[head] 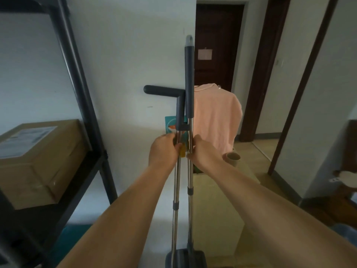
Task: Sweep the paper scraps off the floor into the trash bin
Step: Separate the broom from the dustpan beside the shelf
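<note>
Left hand (164,149) closed around the chrome pole of the dustpan (176,171), right hand (201,151) closed around the chrome pole of the broom (190,171), both at the centre of the view, the two poles standing upright and just beside each other, joined by a dark clip (183,127) above the knuckles. Seen at 12 o'clock, the broom's straight grey grip; at 11 o'clock, the dustpan's bent grip, pointing left. At 6 o'clock, the dark dustpan body cut off by the frame edge. Something yellow between the two hands, too blurred to name.

Judged to be the very first step: taking up the sweeping set and pulling its two parts apart. No paper scraps and no trash bin anywhere in view, so nothing yet swept. Next move likely calls for popping the broom free of the clip, keeping one pole in each hand, then turning toward the floor where the scraps lie.

Counted: two hands, two poles, one clip. Around them, one dark metal shelf rack (81,97) at 9 o'clock with one cardboard box (38,157) on it, one pink cloth (216,117) draped at 1 o'clock, one roll of tape (232,158) just right of the right hand, one dark door (218,31) beyond
</note>
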Demonstrator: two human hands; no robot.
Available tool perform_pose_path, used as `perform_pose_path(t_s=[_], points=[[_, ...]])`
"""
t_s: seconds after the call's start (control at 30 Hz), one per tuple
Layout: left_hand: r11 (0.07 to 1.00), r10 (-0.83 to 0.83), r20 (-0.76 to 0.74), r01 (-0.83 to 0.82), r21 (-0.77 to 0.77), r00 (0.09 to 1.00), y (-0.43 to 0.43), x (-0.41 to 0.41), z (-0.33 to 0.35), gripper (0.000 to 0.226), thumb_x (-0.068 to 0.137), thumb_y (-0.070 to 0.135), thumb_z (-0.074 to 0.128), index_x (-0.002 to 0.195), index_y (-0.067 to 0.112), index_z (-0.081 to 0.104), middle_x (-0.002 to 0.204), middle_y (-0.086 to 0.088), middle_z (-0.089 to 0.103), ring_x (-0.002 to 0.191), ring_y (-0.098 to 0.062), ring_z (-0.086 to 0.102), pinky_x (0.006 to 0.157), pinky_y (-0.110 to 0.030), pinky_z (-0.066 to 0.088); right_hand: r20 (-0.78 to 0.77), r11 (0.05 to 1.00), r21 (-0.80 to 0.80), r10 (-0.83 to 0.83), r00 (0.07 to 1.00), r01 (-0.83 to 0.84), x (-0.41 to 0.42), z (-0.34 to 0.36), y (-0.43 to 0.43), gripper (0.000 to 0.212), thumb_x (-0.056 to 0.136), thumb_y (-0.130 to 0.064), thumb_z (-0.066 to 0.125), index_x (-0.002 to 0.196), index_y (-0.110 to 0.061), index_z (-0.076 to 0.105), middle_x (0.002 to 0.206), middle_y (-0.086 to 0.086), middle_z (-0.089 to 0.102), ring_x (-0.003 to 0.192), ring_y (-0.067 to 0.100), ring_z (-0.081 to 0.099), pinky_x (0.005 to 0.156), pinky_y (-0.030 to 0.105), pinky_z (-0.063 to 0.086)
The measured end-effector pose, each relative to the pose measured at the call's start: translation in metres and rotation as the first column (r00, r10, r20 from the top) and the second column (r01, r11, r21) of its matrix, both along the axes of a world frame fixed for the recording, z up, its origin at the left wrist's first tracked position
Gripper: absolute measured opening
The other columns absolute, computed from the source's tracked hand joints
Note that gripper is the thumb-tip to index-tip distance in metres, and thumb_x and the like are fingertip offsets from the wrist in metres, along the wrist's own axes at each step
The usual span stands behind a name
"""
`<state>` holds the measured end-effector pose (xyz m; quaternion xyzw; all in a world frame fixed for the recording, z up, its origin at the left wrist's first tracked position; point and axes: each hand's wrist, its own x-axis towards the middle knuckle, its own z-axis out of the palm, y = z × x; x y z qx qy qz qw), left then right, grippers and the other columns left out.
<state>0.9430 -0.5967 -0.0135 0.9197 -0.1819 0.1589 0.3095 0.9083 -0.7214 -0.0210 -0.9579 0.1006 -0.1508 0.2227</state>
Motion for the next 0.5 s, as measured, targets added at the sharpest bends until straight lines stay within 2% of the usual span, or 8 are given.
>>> perform_pose_path(t_s=[0.07, 0.17, 0.33, 0.43, 0.5], points=[[1.0, -0.002, 0.018, 0.002, -0.012, 1.0, 0.0, 0.007, -0.004, 0.017, 0.095, 0.033, 0.057, 0.102, 0.017, 0.06, 0.103, -0.001, 0.065, 0.091, -0.017, 0.062, 0.083, -0.027, 0.05, -0.004, 1.0, 0.006, -0.008, 1.0, 0.008, 0.007, -0.002, 0.0, 0.02, 0.093, -0.023, 0.055, 0.109, -0.016, 0.047, 0.087, -0.004, 0.057, 0.08, 0.015, 0.059, 0.077, 0.034, 0.052], [0.998, -0.027, 0.034, 0.029, -0.052, 0.999, 0.001, 0.012, -0.007, 0.016, 0.093, 0.032, 0.06, 0.097, 0.017, 0.062, 0.097, 0.0, 0.065, 0.08, -0.012, 0.056, 0.077, -0.022, 0.047, -0.029, 1.0, 0.025, -0.014, 0.999, 0.015, 0.016, -0.006, 0.001, 0.015, 0.094, -0.03, 0.054, 0.102, -0.017, 0.053, 0.086, -0.005, 0.061, 0.077, 0.014, 0.061, 0.076, 0.033, 0.054], [0.995, -0.054, 0.063, 0.059, -0.084, 0.997, 0.003, 0.015, -0.01, 0.018, 0.092, 0.032, 0.062, 0.099, 0.016, 0.063, 0.097, 0.0, 0.066, 0.081, -0.01, 0.056, 0.079, -0.024, 0.049, -0.049, 0.995, 0.096, -0.011, 0.999, 0.016, 0.017, -0.009, 0.005, 0.015, 0.093, -0.032, 0.054, 0.101, -0.021, 0.059, 0.085, -0.004, 0.065, 0.076, 0.014, 0.064, 0.076, 0.032, 0.055], [0.992, -0.063, 0.057, 0.069, -0.106, 0.996, 0.002, 0.016, -0.01, 0.018, 0.092, 0.032, 0.063, 0.098, 0.016, 0.064, 0.098, -0.001, 0.067, 0.086, -0.014, 0.063, 0.078, -0.022, 0.049, -0.07, 0.988, 0.132, -0.069, 0.995, 0.078, 0.014, -0.009, 0.001, 0.018, 0.09, -0.023, 0.056, 0.105, -0.014, 0.06, 0.094, 0.0, 0.065, 0.087, 0.021, 0.064, 0.076, 0.029, 0.052], [0.989, -0.062, 0.049, 0.068, -0.133, 0.997, 0.002, 0.017, -0.009, 0.021, 0.092, 0.034, 0.063, 0.102, 0.016, 0.065, 0.103, -0.001, 0.069, 0.094, -0.016, 0.067, 0.079, -0.021, 0.049, -0.089, 0.981, 0.146, -0.116, 0.989, 0.128, 0.009, -0.014, -0.003, 0.016, 0.088, -0.02, 0.058, 0.104, -0.014, 0.059, 0.089, 0.0, 0.065, 0.082, 0.019, 0.065, 0.075, 0.031, 0.056]])
